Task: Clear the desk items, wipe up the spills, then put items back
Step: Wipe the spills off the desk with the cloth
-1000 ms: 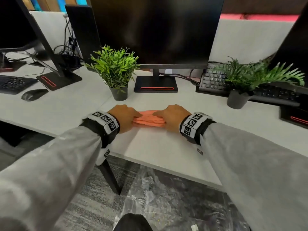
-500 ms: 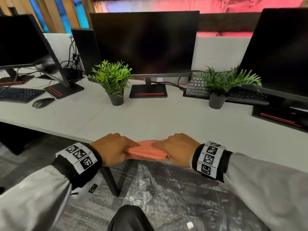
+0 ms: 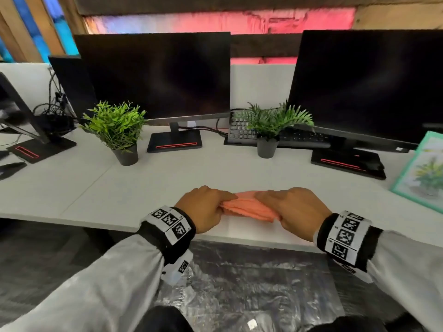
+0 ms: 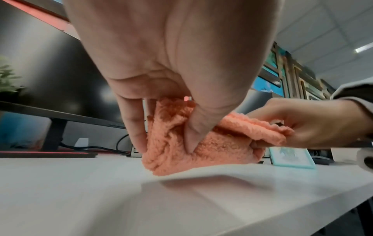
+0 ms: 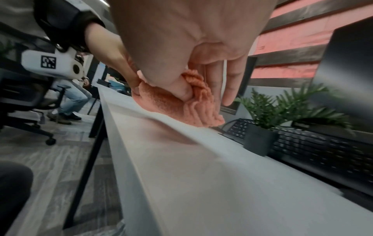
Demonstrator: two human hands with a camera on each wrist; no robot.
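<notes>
A folded orange cloth [image 3: 247,208] lies bunched near the front edge of the white desk [image 3: 167,178]. My left hand [image 3: 203,208] pinches its left end and my right hand [image 3: 291,207] pinches its right end. In the left wrist view thumb and fingers [image 4: 134,127] squeeze the cloth [image 4: 201,148], whose lower edge sits just above the desk. In the right wrist view the thumb presses into the cloth [image 5: 171,102] against the fingers [image 5: 232,79].
Two potted plants [image 3: 117,130] [image 3: 271,128] stand mid-desk. Behind them are monitors [image 3: 155,75] [image 3: 369,85] and a keyboard [image 3: 242,130]. A teal framed picture [image 3: 422,171] leans at the right. A mouse [image 3: 12,167] lies far left. Clear plastic [image 3: 239,283] covers the floor below.
Both hands drew the cloth back from the middle of the desk toward the front edge, still gripping it. My head has lifted, bringing the right monitor and picture frame into view.
</notes>
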